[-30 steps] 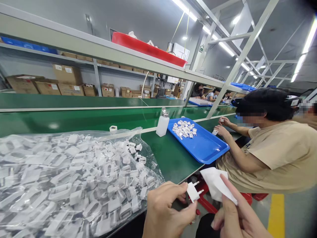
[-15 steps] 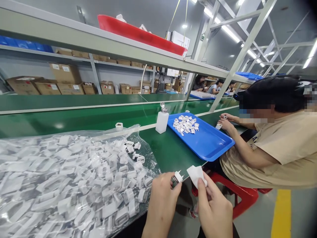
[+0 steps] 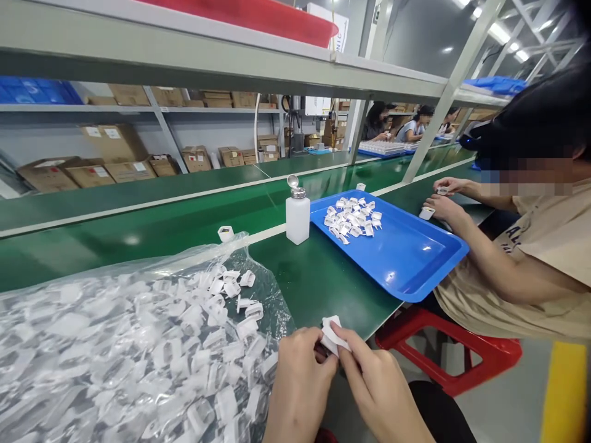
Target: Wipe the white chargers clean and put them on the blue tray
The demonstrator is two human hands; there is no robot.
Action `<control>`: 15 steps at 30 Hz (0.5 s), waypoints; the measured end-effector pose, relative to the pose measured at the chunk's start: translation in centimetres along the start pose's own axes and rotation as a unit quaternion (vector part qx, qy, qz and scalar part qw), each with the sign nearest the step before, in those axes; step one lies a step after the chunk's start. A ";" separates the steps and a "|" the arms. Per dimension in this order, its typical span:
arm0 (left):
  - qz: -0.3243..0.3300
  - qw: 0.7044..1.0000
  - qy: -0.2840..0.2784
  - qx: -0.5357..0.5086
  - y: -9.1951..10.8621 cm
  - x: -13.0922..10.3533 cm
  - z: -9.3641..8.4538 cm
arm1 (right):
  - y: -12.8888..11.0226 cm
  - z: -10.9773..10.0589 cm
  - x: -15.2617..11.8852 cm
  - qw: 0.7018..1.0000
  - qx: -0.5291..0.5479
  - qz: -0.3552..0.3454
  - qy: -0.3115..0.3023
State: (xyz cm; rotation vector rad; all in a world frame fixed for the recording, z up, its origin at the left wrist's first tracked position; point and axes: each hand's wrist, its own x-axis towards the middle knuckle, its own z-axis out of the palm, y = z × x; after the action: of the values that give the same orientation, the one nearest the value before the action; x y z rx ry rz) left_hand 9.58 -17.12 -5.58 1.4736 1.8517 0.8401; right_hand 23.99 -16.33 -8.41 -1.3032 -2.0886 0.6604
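Left hand's (image 3: 300,369) fingers are closed on a plug (image 3: 329,324), partly hidden by the white cloth (image 3: 334,341) pinched in the right hand's (image 3: 381,384) fingers; half a second ago, plug and cloth were apart

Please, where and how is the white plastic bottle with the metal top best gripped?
Probably around the middle of the white plastic bottle, from the near left: it stands upright with straight sides, and the blue rectangular plastic tray crowds its right.

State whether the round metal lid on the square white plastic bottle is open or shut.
Open: the round metal lid stands tilted up above the silver collar of the square white plastic bottle.
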 end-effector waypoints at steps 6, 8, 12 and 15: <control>-0.027 1.000 -0.014 -0.005 0.6 0.0 -0.5 | 1.3 0.7 0.5 0.995 0.093 -0.017 -0.023; -0.032 0.998 -0.028 -0.048 0.5 0.1 -0.6 | 1.8 1.3 -0.2 0.990 0.138 -0.023 -0.001; -0.021 0.996 -0.038 -0.077 0.4 0.3 -0.9 | 2.0 0.8 -2.1 0.979 0.200 0.031 0.031; 0.062 0.996 0.047 -0.051 0.8 -0.5 -1.3 | 1.3 -1.5 -2.7 0.939 0.239 0.184 0.164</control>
State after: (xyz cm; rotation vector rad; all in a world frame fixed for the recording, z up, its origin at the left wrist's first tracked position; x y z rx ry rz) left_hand 9.17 -17.62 -4.11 1.5213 1.7706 1.0646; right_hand 26.82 -18.07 -8.81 -1.4044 -1.3189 0.9619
